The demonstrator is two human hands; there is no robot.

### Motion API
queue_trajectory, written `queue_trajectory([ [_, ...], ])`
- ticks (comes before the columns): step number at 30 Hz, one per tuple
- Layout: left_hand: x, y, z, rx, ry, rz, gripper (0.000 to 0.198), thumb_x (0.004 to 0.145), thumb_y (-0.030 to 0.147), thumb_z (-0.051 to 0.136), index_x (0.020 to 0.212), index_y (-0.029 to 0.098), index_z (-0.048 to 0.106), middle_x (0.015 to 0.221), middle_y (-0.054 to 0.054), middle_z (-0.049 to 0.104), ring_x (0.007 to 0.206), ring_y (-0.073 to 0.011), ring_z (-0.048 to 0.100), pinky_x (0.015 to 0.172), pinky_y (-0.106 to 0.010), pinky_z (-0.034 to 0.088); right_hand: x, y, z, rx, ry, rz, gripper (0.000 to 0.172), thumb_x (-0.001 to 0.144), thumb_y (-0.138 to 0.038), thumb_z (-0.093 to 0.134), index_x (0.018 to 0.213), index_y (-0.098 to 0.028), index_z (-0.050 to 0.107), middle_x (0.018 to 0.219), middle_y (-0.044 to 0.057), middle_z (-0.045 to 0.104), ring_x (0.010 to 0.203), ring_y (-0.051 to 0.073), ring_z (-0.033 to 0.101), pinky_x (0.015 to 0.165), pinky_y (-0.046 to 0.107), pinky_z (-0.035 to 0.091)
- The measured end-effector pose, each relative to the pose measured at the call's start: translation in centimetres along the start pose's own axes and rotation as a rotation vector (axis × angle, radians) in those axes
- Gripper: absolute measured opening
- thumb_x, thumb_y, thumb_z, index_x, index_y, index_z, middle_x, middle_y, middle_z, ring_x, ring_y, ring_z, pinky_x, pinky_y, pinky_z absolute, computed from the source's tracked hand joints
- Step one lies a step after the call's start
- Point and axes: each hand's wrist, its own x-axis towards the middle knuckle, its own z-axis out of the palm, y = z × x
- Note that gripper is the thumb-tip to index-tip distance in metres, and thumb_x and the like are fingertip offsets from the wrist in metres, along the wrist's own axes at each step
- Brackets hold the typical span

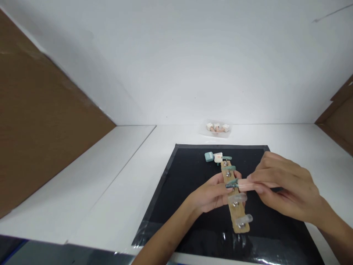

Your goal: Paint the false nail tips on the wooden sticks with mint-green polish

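— Where is the wooden strip (237, 215)?
— Over the middle of the black mat (187, 173), toward the tabletop's (110, 184) near edge. The left hand (212, 195) has its grip closed on the strip's side.
— And the right hand (284, 187)?
— Its grip pinches a pink nail tip (244, 184) lying across the strip.

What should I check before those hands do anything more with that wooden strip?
1. Left hand grips the wooden strip: ok.
2. Right hand pinches the pink tip: ok.
3. Strip is above the black mat: ok.
4. Teal box lies apart from both hands: ok.
5. Pink tip is firmly fixed to the strip: cannot tell.
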Motion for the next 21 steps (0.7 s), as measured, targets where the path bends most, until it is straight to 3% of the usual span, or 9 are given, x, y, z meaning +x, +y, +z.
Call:
queue_trajectory([
  [8, 0.1, -0.1, 0.0, -0.005, -0.07, 0.027, 0.036, 0.066, 0.034, 0.073, 0.089, 0.014, 0.052, 0.069, 0.0, 0.062, 0.059, -0.0114, 0.06, 0.061, -0.025, 0.044, -0.2, 0.3, -0.1, -0.112, 0.069, -0.023, 0.02, 0.077, -0.001, 0.049, 0.078, -0.02, 0.053, 0.052, 0.0, 0.059, 0.045, 0.012, 0.043, 0.044, 0.027, 0.035],
  [16, 0.2, -0.2, -0.1, -0.005, -0.061, 0.045, 0.037, 0.066, 0.033, 0.072, 0.091, 0.015, 0.052, 0.067, 0.001, 0.062, 0.056, -0.0116, 0.06, 0.056, -0.024, 0.046, -0.6, 0.9, -0.9, -0.215, 0.081, -0.039, 0.021, 0.075, 0.0, 0.052, 0.077, -0.021, 0.056, 0.049, -0.001, 0.055, 0.043, 0.011, 0.036, 0.042, 0.028, 0.032],
  [21, 0.3, -0.1, 0.1, -0.011, -0.08, 0.046, 0.037, 0.065, 0.034, 0.073, 0.089, 0.015, 0.052, 0.066, 0.0, 0.062, 0.054, -0.0117, 0.06, 0.055, -0.024, 0.046, -0.6, 0.9, -1.4, -0.19, 0.107, -0.014, 0.02, 0.076, -0.002, 0.053, 0.074, -0.021, 0.055, 0.05, 0.0, 0.057, 0.043, 0.011, 0.04, 0.041, 0.027, 0.032],
])
